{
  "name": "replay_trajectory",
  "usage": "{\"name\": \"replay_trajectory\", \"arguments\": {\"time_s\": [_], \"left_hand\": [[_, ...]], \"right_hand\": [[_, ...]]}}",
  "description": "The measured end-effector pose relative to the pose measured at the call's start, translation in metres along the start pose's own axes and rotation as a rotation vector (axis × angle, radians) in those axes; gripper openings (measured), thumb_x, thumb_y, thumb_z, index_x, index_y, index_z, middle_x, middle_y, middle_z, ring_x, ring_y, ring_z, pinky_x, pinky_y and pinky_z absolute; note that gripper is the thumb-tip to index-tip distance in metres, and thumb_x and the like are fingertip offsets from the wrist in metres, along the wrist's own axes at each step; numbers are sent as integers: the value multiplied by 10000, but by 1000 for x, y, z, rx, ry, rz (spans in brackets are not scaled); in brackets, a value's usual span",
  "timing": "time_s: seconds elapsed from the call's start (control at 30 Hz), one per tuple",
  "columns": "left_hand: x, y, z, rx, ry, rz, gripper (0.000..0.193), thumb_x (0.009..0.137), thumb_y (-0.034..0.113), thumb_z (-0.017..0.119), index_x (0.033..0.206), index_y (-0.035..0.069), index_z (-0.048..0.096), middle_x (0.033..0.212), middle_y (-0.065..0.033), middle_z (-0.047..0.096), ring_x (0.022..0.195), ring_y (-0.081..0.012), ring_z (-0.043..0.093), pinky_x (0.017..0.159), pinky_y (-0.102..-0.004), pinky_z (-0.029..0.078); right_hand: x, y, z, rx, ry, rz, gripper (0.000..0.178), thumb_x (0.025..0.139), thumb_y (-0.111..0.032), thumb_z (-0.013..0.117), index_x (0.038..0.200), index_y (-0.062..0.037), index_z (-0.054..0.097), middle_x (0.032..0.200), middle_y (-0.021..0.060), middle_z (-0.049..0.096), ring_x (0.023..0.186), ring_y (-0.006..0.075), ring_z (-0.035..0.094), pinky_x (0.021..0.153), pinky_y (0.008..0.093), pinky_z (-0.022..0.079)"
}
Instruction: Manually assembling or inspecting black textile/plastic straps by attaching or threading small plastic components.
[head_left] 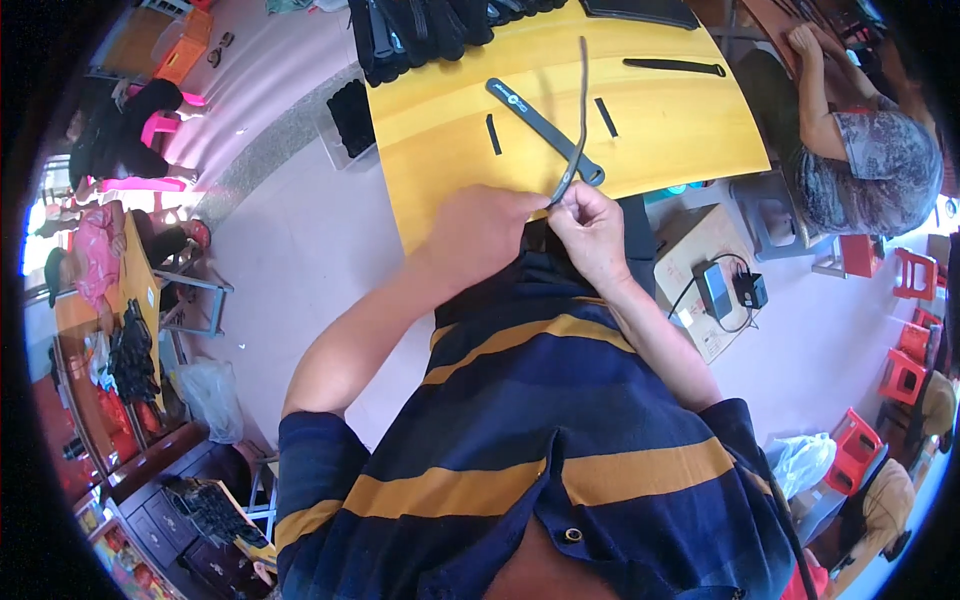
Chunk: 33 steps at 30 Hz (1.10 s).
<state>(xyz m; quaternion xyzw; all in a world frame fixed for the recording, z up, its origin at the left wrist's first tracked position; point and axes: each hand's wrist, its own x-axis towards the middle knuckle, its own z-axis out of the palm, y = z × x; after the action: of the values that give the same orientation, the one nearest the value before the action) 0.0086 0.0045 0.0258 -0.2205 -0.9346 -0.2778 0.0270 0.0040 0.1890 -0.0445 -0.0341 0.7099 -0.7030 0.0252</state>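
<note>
A thin black strap [582, 110] stands up edge-on from my fingers over the front edge of the yellow table [430, 160]. My left hand [478, 232] is closed, its fingertips at the strap's lower end. There my right hand [592, 232] pinches the same strap between thumb and fingers. Behind it, a second black strap [535, 121] with a slotted round end lies slantwise on the table. Two short black strips, one on the left [493, 134] and one on the right [607, 117], flank it. Farther back on the right lies another black strap [674, 67].
Bundled black straps [425, 35] are heaped at the table's far left, near a dark flat case [640, 12]. A bin of black pieces [350, 118] stands left. On my right, a cardboard box [705, 265] carries a phone-like device [714, 290] and cable. Other people sit around.
</note>
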Motion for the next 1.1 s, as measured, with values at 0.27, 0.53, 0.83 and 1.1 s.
{"name": "replay_trajectory", "arguments": {"time_s": [0.27,0.53,0.83,1.1], "left_hand": [[7,-19,-28,-381,-295,-5,278,936,88,620,1194,113,722,710,-87,676,651,-212,673,666,-323,534],[15,1,-45,-295,-313,117,304,896,310,769,1019,83,609,747,-110,625,679,-302,639,630,-392,493],[13,11,-48,-244,-255,259,159,907,182,704,888,76,587,754,-137,622,709,-367,633,614,-434,488],[10,29,-57,-545,-127,183,153,926,99,651,799,69,571,639,-90,554,532,-240,553,515,-337,421]], "right_hand": [[0,-11,-12,336,-275,134,119,915,-8,631,823,-74,594,762,-99,558,680,-7,473,612,193,372],[-6,-36,-15,379,-415,115,58,943,-35,622,902,-67,647,834,-87,604,741,-1,503,673,198,407],[-11,-51,-22,309,-476,88,161,950,-96,667,813,-81,586,758,-117,487,691,-8,399,593,209,323],[-20,-79,-12,333,-540,-16,347,1089,-386,521,961,-63,527,803,0,590,708,71,555,659,235,468]]}}
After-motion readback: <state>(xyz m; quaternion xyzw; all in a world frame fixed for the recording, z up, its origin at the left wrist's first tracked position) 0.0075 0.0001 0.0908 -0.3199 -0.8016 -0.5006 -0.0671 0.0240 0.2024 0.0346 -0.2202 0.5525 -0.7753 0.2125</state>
